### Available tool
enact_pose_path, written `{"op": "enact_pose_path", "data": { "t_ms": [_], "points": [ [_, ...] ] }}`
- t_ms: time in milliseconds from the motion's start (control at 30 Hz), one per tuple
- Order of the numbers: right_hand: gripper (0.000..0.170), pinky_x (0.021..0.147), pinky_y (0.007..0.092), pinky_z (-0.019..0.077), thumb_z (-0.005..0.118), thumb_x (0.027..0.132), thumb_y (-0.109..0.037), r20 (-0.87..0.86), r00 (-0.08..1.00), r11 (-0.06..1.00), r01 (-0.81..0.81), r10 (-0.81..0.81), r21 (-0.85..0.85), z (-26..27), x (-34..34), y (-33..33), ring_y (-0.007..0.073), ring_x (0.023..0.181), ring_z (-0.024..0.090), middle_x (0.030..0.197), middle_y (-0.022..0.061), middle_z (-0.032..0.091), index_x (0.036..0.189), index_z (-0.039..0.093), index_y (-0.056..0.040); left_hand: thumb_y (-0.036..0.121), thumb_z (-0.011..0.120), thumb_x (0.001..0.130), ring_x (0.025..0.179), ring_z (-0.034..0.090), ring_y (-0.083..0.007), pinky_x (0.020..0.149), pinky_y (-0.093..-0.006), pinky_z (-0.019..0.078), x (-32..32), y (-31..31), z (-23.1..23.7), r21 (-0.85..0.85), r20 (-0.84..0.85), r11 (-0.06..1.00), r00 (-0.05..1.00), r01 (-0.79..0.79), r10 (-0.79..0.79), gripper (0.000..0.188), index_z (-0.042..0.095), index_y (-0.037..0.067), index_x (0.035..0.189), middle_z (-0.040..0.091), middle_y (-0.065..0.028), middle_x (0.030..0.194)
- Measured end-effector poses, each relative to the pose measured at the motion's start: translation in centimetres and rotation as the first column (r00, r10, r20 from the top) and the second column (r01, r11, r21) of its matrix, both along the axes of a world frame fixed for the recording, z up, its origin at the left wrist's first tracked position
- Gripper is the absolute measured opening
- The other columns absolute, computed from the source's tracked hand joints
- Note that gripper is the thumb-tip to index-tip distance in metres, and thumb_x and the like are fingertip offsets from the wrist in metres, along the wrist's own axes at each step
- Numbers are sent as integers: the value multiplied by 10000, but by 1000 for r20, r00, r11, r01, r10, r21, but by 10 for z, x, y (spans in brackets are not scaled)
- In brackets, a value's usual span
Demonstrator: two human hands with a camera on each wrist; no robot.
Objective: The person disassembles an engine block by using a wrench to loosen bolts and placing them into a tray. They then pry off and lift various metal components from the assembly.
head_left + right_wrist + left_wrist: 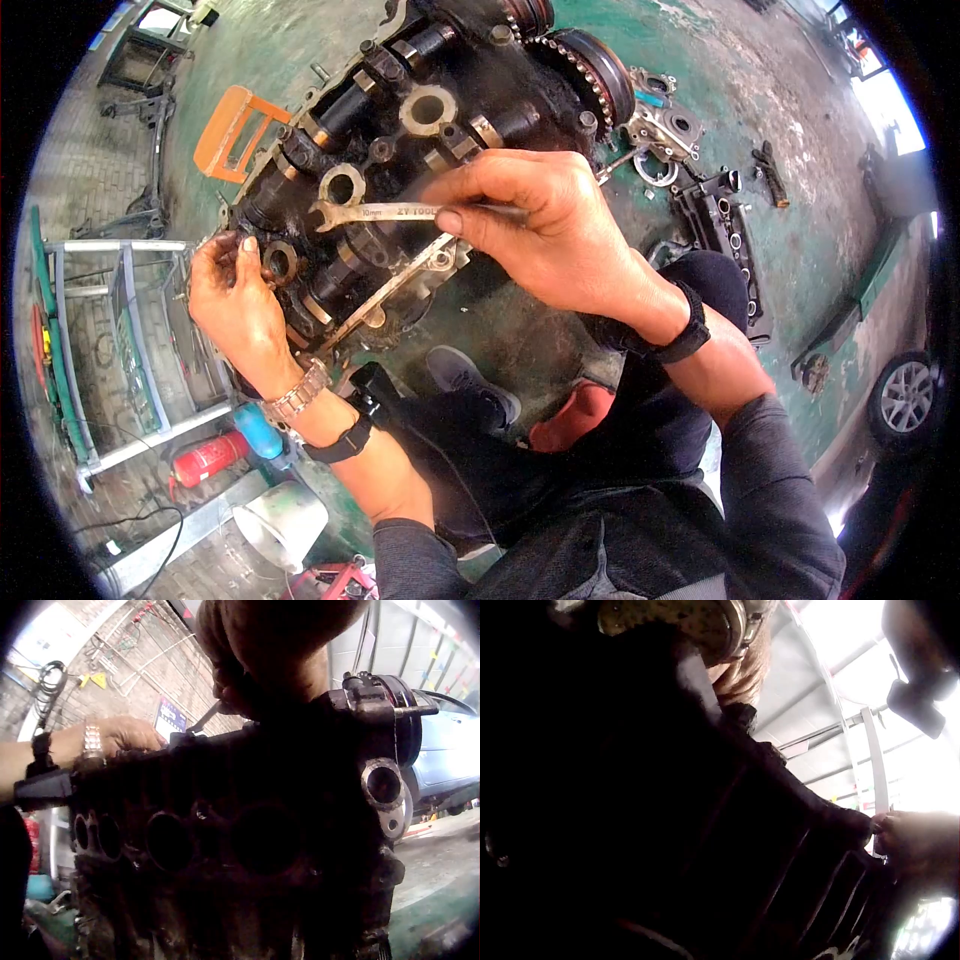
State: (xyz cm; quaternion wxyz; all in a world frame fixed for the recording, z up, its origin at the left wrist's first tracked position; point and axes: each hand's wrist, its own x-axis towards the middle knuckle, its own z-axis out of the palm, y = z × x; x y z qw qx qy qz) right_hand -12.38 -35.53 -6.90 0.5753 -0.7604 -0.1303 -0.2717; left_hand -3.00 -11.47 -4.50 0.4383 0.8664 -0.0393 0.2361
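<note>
In the head view my right hand (560, 230) pinches a 10mm open-end wrench (385, 212) between thumb and fingers. The wrench's jaw end points left over the top of a dark, oily engine cylinder head (330, 150), beside a round metal ring opening (343, 184). My left hand (240, 310) is at the near left end of the engine, its fingertips bent by another ring opening (280, 262); I cannot tell whether it grips anything. In the right wrist view, the left hand (127, 736) rests along the engine's top edge.
An orange stool (235, 132) stands beyond the engine. Loose engine parts (665, 125) and a valve cover (725, 225) lie on the floor to the right. At left are a metal frame (130, 330), a red fire extinguisher (210, 457) and a white bucket (280, 525).
</note>
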Motion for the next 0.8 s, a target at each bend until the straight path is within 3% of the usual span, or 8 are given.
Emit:
{"op": "enact_pose_path", "data": {
  "t_ms": [233,300,533,733,800],
  "points": [
    [117,609,359,505,661,752,-24,-8,1000,1000,-4,4,9,0,-1,0,304,684,637,739,168,638,865,656,7,29,662,828,612,499,-83,529,-225,413,0,2,2,-54,-72,998,997,-12,8,130,582,-43,902,590,-47,782],
    [119,608,357,504,662,751,-24,-13,1000,1000,-8,8,6,0,0,0,303,681,638,739,168,638,865,656,7,23,657,828,626,508,-87,548,-224,426,-1,-1,0,-42,32,997,998,61,-60,130,588,-41,917,594,-44,795],
    [123,593,352,505,663,757,-35,-3,1000,1000,5,-5,2,-1,0,0,296,662,639,732,171,640,872,662,8,9,644,829,657,530,-96,576,-227,451,-2,-1,1,22,7,999,999,49,-49,137,599,-32,951,603,-46,823],
    [124,589,349,506,666,757,-36,-21,1000,1000,-6,7,20,-1,0,0,292,657,642,731,171,640,873,663,9,29,650,835,611,500,-80,529,-223,418,0,-2,2,37,21,999,1000,21,-22,109,586,-35,896,584,-48,788],
    [125,587,349,506,665,757,-36,-22,1000,999,-7,8,33,-1,0,1,292,656,643,730,171,641,873,663,9,39,658,835,590,483,-71,515,-215,400,-2,-4,6,-7,-83,1000,996,-28,27,116,577,-33,876,575,-44,777]
  ]
}}
